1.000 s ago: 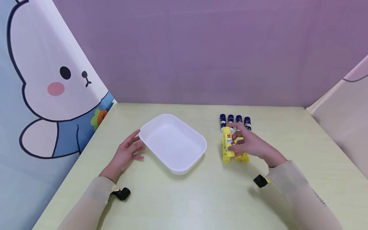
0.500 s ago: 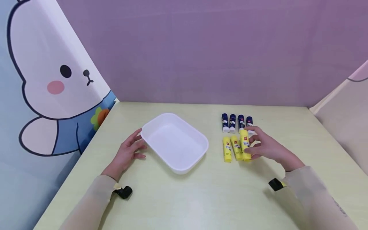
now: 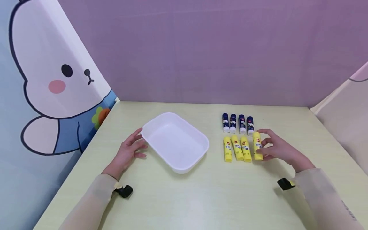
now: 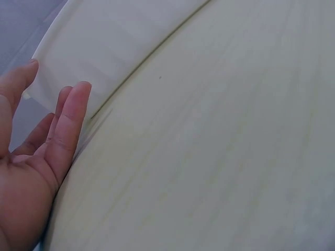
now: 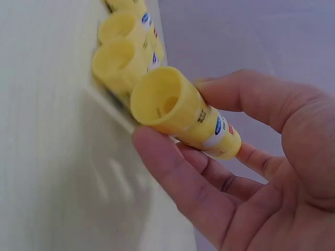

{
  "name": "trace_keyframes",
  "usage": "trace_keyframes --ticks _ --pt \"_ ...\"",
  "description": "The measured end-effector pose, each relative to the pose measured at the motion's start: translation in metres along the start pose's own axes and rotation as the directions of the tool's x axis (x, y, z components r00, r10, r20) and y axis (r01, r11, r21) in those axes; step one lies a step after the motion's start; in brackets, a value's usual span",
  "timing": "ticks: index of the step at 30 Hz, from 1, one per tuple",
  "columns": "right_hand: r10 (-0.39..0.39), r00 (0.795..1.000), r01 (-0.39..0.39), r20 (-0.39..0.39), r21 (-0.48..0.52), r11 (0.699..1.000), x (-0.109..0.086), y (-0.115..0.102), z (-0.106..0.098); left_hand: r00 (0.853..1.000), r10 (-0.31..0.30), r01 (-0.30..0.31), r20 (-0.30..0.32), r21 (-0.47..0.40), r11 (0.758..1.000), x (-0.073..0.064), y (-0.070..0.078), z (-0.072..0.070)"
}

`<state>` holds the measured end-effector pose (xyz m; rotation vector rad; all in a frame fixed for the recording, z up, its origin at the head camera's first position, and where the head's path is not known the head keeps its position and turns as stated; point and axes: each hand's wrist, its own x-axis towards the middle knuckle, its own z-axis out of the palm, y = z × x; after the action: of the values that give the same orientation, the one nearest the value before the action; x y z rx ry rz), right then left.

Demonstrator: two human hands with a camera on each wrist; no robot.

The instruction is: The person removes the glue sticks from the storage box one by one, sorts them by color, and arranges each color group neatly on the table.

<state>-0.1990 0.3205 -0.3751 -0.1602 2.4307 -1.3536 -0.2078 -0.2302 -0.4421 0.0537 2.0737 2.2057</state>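
My right hand (image 3: 277, 149) grips a yellow glue stick (image 3: 257, 146) (image 5: 180, 112) between thumb and fingers, at the right end of a row of yellow glue sticks (image 3: 237, 148) (image 5: 120, 52) lying on the table. Behind them lies a row of dark blue glue sticks (image 3: 237, 123). A white plastic tray (image 3: 174, 141) (image 4: 104, 47) sits left of centre with nothing in it. My left hand (image 3: 127, 153) (image 4: 36, 141) lies flat on the table with straight fingers touching the tray's left rim.
The pale yellow-green table (image 3: 201, 191) is walled by a purple backdrop (image 3: 201, 48), a cartoon rabbit panel (image 3: 43, 80) on the left and a cream panel (image 3: 345, 121) on the right.
My right hand has moved rightward with one yellow stick, from the left of the yellow row to its right end. The left hand and the tray have stayed put.
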Motion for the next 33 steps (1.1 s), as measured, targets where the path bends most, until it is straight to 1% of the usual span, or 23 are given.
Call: trace_keyframes --ticks 6,9,11,15,21,25,29,33 --pt "0.091 0.995 -0.089 0.040 -0.051 0.995 0.005 0.014 -0.005 1.000 -0.015 0.015 -0.004 -0.006 1.000 0.000 -0.001 0.002" --pt "0.137 0.989 -0.132 0.058 -0.079 0.988 0.008 0.016 -0.006 1.000 -0.016 0.016 0.001 0.001 1.000 0.000 0.000 0.003" --pt "0.153 0.986 -0.146 0.074 -0.089 0.985 0.010 0.017 -0.007 1.000 -0.011 0.011 0.001 0.012 1.000 0.000 0.001 0.004" --pt "0.167 0.980 -0.158 0.111 -0.087 0.984 0.015 0.017 -0.011 1.000 -0.003 0.003 0.005 0.024 1.000 0.001 0.004 0.005" --pt "0.175 0.975 -0.168 0.140 -0.059 0.984 0.015 0.020 -0.013 1.000 -0.006 0.006 0.004 0.002 1.000 0.000 0.003 0.006" --pt "0.169 0.975 -0.164 0.144 -0.049 0.985 0.015 0.022 -0.012 1.000 -0.001 0.001 0.001 0.003 1.000 -0.001 0.003 0.006" --pt "0.184 0.974 -0.179 0.134 -0.050 0.983 0.014 0.023 -0.013 1.000 0.000 0.000 0.005 0.001 1.000 -0.001 0.002 0.005" --pt "0.189 0.974 -0.183 0.123 -0.060 0.981 0.011 0.025 -0.014 1.000 -0.013 0.013 0.012 -0.015 1.000 0.000 0.002 0.004"
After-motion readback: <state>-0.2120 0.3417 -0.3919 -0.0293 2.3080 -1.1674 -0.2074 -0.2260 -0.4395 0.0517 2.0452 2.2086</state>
